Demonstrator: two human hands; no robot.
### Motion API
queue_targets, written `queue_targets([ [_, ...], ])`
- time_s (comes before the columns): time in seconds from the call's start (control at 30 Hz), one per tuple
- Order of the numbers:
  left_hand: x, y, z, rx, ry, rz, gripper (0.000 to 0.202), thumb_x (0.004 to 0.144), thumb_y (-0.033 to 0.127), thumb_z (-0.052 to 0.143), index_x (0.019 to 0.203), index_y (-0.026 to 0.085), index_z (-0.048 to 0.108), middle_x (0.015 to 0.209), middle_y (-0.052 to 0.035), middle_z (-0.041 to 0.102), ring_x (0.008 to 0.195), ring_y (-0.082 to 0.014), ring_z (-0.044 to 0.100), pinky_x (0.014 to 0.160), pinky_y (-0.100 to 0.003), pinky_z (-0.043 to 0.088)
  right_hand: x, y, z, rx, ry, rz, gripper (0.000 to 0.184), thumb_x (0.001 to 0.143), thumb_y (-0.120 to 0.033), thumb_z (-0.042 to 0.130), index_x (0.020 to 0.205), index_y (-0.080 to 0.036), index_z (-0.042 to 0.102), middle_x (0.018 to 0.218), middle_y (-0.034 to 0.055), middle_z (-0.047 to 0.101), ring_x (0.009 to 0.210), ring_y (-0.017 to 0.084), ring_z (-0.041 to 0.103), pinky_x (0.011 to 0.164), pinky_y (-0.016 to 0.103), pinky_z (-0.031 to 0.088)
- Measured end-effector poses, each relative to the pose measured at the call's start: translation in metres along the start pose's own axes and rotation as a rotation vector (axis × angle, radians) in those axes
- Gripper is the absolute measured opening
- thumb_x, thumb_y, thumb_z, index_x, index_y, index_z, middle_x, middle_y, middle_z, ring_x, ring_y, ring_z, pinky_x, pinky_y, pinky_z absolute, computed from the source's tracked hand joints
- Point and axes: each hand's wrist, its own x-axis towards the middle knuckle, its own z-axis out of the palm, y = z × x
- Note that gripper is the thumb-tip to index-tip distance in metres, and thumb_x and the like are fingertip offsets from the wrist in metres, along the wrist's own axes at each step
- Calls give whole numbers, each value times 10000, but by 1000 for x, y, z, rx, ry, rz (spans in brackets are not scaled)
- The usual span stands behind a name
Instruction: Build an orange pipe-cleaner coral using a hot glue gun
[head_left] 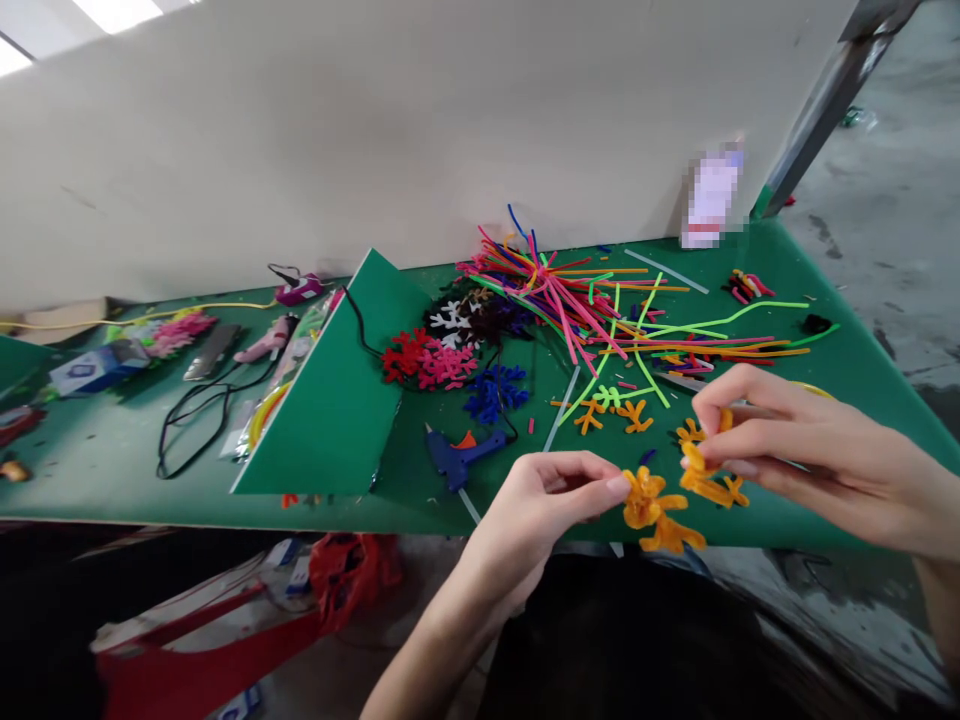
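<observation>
My left hand (551,500) pinches an orange pipe-cleaner shape (654,510) at the table's near edge. My right hand (780,440) is closed on a second orange pipe-cleaner piece (709,475), held just right of the first, the two pieces close together. Small orange (636,415) and green (609,396) twisted shapes lie on the green table (825,370) just beyond my hands.
A heap of coloured pipe cleaners (592,300) lies at the back. Red, pink, white and blue finished shapes (450,355) sit left of it. A blue glue gun (461,455) lies near the front edge. A green divider (337,400) separates a neighbouring station with another glue gun (264,342) and cables.
</observation>
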Motion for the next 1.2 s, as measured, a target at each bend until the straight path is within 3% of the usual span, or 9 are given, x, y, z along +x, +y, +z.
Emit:
queue_targets([
  [0.17, 8, 0, -1, 51, -27, -83, 183, 599, 298, 818, 622, 137, 735, 654, -3, 625, 603, -86, 461, 585, -234, 322, 10, -4, 0, 53, -116, 41, 120, 938, -206, 531, 929, -229, 649, 936, 38, 549, 848, 152, 573, 702, 243, 462],
  [0.3, 9, 1, -1, 68, -43, -85, 183, 605, 302, 808, 635, 134, 741, 636, 4, 623, 596, -79, 453, 582, -227, 314, 15, -1, 3, 96, -124, 19, 93, 941, -219, 547, 902, -210, 631, 916, 30, 551, 824, 142, 575, 705, 249, 460],
  [0.57, 9, -2, 2, 9, -93, -114, 221, 548, 310, 858, 634, 137, 748, 656, -1, 659, 615, -82, 506, 591, -212, 348, 14, 3, 3, 84, -178, -11, 164, 954, -214, 537, 991, -235, 696, 980, 48, 573, 772, 128, 586, 629, 226, 467],
  [0.93, 9, 0, 2, 13, -147, -126, 187, 587, 296, 838, 625, 134, 751, 711, -21, 687, 665, -102, 555, 669, -229, 403, 13, 8, -3, 248, -195, -62, 172, 940, -163, 568, 1020, -236, 702, 961, 30, 588, 786, 103, 599, 679, 196, 482],
  [1.2, 7, 3, 7, -9, -156, -152, 279, 499, 354, 890, 601, 139, 746, 699, -19, 686, 671, -115, 570, 692, -243, 409, 16, 14, 3, 222, -304, -85, 195, 946, -153, 556, 1048, -218, 708, 971, 32, 547, 748, 72, 566, 641, 167, 451],
])
